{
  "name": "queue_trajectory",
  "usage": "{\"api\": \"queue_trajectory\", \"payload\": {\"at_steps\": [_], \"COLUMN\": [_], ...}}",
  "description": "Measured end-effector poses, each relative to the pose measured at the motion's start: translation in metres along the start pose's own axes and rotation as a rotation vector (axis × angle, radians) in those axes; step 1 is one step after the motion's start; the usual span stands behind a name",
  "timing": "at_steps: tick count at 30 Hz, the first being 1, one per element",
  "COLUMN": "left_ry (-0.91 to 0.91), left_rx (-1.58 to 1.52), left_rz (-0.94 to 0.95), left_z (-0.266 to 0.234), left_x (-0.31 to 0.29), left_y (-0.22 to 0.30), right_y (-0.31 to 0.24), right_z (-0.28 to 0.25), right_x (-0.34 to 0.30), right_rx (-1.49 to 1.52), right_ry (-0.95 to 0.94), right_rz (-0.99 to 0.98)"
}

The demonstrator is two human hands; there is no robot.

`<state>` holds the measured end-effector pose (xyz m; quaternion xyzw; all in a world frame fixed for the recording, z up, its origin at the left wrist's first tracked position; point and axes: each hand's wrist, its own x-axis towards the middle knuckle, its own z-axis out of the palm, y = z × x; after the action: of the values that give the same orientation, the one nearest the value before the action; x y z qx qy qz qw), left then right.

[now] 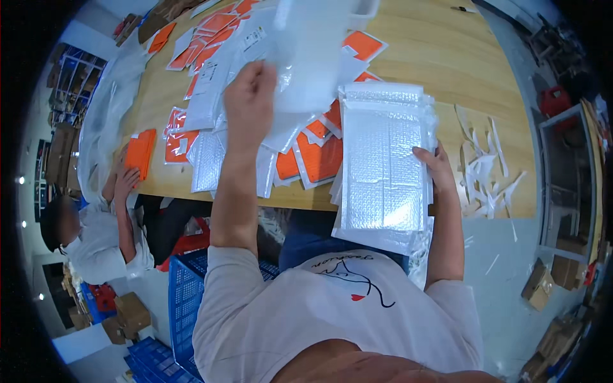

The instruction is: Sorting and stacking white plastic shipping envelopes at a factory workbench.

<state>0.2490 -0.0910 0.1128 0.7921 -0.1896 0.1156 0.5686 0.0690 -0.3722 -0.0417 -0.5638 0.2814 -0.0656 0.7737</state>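
Note:
My right hand [434, 165] grips the right edge of a stack of silvery-white bubble mailers [383, 159], thumb on top. The stack lies at the table's near edge and overhangs it. My left hand [250, 96] is closed at the left side of a translucent white mailer [310, 57], which is raised over the table and smeared by motion. Below it is a heap of white mailers [207, 96] with labels. Flat orange packets in clear film [319, 156] lie among them, partly covered.
White peeled strips [485, 169] are scattered on the wooden table [447, 57] at the right. To the left, a co-worker's hand [126, 182] holds an orange packet [140, 153]. Clear plastic film [108, 121] hangs at the table's left end. A blue crate [185, 306] stands by my left side.

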Motion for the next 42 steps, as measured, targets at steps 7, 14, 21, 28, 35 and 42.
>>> {"api": "queue_trajectory", "payload": {"at_steps": [7, 14, 21, 28, 35, 42], "left_ry": [-0.12, -0.485, 0.004, -0.171, -0.262, -0.058], "left_rx": [-0.422, 0.12, 0.928, 1.157, 1.15, 1.187], "left_rz": [-0.481, -0.266, 0.144, -0.112, -0.166, 0.09], "left_z": [0.01, 0.02, -0.069, -0.083, -0.073, -0.124], "left_x": [-0.104, -0.12, 0.021, 0.079, 0.089, 0.094], "left_y": [-0.036, -0.055, -0.143, -0.187, -0.234, -0.211], "right_y": [-0.021, -0.001, 0.009, 0.001, 0.005, 0.003], "right_z": [0.011, 0.003, 0.0, 0.005, 0.004, 0.004], "right_x": [-0.013, 0.0, 0.008, 0.002, 0.004, 0.004], "right_rx": [0.202, 0.069, -0.139, -0.119, -0.13, -0.102], "right_ry": [0.029, 0.004, 0.049, 0.026, 0.066, 0.038], "right_rz": [0.18, 0.053, -0.057, -0.069, -0.064, -0.055]}}
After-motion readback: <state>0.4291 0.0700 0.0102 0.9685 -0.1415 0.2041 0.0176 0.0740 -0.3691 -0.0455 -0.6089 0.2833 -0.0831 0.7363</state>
